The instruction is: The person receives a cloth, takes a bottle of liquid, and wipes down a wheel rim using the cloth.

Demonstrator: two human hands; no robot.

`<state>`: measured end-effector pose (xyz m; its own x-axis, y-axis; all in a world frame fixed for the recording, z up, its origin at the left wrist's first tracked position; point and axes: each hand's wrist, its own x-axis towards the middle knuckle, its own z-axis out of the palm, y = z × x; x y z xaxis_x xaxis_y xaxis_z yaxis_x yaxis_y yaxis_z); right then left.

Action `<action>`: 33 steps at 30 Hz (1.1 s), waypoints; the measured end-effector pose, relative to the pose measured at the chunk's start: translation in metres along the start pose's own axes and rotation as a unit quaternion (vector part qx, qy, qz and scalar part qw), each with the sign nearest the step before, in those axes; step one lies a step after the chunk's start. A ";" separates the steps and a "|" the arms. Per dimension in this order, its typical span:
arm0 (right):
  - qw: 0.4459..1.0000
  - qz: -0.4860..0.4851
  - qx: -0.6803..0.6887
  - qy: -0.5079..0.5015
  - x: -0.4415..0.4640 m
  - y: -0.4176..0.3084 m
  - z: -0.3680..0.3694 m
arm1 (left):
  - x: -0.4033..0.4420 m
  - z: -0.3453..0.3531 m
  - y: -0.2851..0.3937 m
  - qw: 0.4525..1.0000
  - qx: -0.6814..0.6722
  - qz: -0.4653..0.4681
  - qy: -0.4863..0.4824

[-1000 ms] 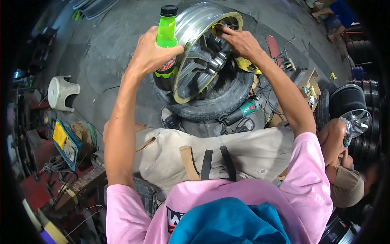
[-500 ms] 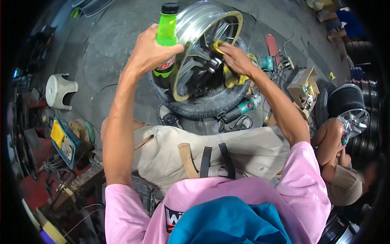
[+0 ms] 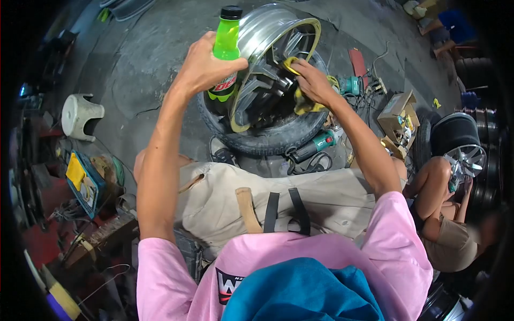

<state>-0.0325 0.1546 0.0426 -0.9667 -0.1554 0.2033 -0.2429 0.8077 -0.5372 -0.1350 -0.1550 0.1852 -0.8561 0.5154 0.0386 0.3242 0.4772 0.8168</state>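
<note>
My left hand (image 3: 206, 67) is wrapped round a green plastic bottle (image 3: 227, 47) with a black cap, held upright beside the wheel rim's left edge. The silver wheel rim (image 3: 263, 35), with dark spokes, stands tilted on a black tyre (image 3: 251, 145) lying on the floor. My right hand (image 3: 315, 83) grips a yellow cloth (image 3: 306, 102) against the spokes, right of the hub. Part of the cloth loops above the fingers and the rest hangs below the hand. The bottle and left hand hide part of the rim's left side.
Green angle grinders (image 3: 316, 147) with cables lie right of the tyre. Farther right is a cardboard box (image 3: 397, 115). A white stool (image 3: 80, 116) and a blue basket (image 3: 88, 184) stand left. Another person (image 3: 450, 235) sits at right, holding a rim (image 3: 467, 163).
My left hand and the bottle have shifted slightly right and down in the view. My right hand stays at the spokes with the cloth. The other person's hand has moved up beside their rim.
</note>
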 end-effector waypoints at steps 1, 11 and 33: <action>1.000 -0.015 0.002 0.005 -0.009 0.000 -0.009 | -0.001 0.001 0.000 1.000 0.023 0.014 0.011; 0.979 -0.008 -0.205 -0.015 0.031 -0.008 -0.005 | -0.002 0.002 -0.001 0.990 0.105 0.093 0.014; 0.977 -0.041 -0.206 -0.018 0.009 0.002 -0.016 | -0.001 -0.004 -0.003 0.998 0.057 0.022 -0.008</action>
<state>-0.0401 0.1642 0.0559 -0.9492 -0.2440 0.1987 -0.2743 0.9510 -0.1425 -0.1368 -0.1599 0.1849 -0.8333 0.5492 0.0629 0.4059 0.5306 0.7441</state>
